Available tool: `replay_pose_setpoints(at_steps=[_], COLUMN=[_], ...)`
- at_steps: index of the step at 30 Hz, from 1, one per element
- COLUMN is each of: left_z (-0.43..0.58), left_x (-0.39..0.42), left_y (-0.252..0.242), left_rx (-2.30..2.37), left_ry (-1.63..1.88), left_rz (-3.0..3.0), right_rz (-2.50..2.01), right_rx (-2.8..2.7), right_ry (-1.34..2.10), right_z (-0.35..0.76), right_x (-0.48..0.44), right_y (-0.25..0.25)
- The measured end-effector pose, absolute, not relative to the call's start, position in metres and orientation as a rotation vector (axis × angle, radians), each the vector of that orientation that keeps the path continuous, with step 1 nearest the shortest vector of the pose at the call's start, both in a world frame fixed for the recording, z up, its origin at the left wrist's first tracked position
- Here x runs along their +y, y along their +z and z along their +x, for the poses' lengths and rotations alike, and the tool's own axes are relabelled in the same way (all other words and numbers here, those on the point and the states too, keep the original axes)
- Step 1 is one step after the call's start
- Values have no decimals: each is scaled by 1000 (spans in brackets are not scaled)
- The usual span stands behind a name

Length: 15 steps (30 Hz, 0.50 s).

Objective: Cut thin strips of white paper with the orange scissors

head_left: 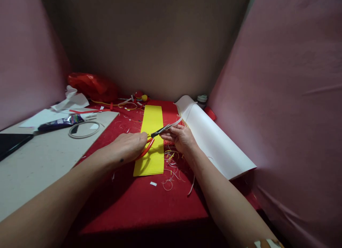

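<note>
1. Left hand (130, 144) clamped on scissors (155, 134), above the yellow sheet (153, 119); right hand (184, 137) pinches a pale strip (177, 122) by the blades (161, 130).
2. Fingertips (166, 137) sit near the blades: a slip could nick them.
3. Slack strip could fold, cutting crooked.

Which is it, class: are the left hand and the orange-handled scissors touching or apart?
Touching: the head view shows the left hand closed on the handles of the scissors, an orange loop showing below it.
</note>
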<state>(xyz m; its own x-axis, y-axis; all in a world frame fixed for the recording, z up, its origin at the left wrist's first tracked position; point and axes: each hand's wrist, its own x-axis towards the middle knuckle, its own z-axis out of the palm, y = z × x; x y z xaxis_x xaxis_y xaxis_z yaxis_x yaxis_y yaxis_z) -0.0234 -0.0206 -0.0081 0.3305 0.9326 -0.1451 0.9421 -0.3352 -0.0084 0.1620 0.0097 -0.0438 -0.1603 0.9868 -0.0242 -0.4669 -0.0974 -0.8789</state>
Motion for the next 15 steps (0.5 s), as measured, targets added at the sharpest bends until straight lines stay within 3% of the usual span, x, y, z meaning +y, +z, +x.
replay_pose_setpoints(at_steps=[15], left_z=[-20], left_x=[-22], left_y=[-2], left_rx=[1773], left_ry=[-348], left_rz=[2581], right_rz=[-824], right_rx=[-883], right_ry=[1523], right_z=[160], right_x=[7], right_y=[-41])
